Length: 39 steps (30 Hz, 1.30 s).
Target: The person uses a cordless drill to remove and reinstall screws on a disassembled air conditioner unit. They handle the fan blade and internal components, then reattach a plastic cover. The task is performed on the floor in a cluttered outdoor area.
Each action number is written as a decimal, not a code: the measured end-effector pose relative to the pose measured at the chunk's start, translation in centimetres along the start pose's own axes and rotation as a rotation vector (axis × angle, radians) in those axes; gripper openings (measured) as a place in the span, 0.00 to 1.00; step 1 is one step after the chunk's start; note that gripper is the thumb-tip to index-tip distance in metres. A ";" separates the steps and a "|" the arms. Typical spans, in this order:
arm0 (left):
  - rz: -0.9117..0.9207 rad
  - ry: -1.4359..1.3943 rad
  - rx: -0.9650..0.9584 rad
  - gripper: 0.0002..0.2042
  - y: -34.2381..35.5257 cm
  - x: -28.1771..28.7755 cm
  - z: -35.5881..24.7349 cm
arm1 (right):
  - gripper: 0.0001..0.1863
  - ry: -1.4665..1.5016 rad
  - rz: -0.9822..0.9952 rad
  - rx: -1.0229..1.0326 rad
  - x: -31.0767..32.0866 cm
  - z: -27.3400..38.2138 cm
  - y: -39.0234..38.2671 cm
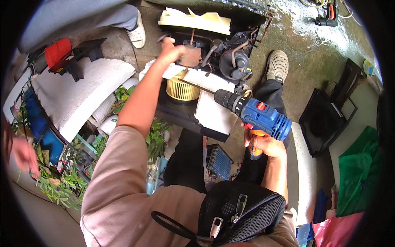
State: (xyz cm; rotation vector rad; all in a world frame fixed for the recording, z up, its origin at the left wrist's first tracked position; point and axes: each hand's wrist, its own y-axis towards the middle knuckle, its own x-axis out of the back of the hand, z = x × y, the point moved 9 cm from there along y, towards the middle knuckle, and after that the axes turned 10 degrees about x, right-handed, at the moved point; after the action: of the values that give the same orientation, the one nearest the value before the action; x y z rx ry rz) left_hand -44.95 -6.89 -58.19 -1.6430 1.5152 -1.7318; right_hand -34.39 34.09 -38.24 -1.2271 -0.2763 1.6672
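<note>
Drill (265, 117) held by right grip (268, 145), 4 o'clock from motor (191, 56); left grip (170, 52) state can't be told. Blower (182, 90) exposed, motor still fitted.

A cordless drill (263, 117) with a blue body, red details and an orange-and-blue grip is held aslant at the right edge of a black base (177, 112). Its long, thin bit (199, 85) is directed leftward over the base; contact at the tip cannot be made out. On the base, a reddish-brown motor (191, 57) is left uncovered, its shaft (192, 37) extended toward a cream bladed fan (193, 20) at the far edge. A cream ribbed blower wheel (182, 90) is seated toward the near edge, and a dark rounded compressor (234, 65) toward the right.
</note>
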 end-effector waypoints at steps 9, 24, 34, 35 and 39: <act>0.142 0.026 -0.403 0.08 0.0 -1.3 -5.2 | 0.25 -0.106 0.017 -0.067 -0.1 -3.3 -0.4; -0.027 0.655 -0.458 0.06 2.8 -2.9 -7.0 | 0.20 -0.131 0.024 -0.065 0.0 -3.9 -0.5; -0.036 0.719 -0.437 0.16 2.5 -4.1 -8.4 | 0.21 -0.252 0.012 -0.025 0.6 -3.0 -0.8; -0.059 0.735 -0.426 0.17 2.4 -4.2 -8.5 | 0.20 -0.229 -0.003 -0.064 0.7 -3.1 -0.8; -0.083 0.839 -0.302 0.18 2.6 -4.6 -7.7 | 0.19 -0.192 0.017 -0.019 0.7 -2.2 -0.3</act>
State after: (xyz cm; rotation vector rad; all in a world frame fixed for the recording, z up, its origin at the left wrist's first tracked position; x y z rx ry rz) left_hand -51.36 -0.68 -61.06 -1.1276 2.1610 -2.5216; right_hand -32.41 34.02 -39.45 -1.0864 -0.4013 1.8032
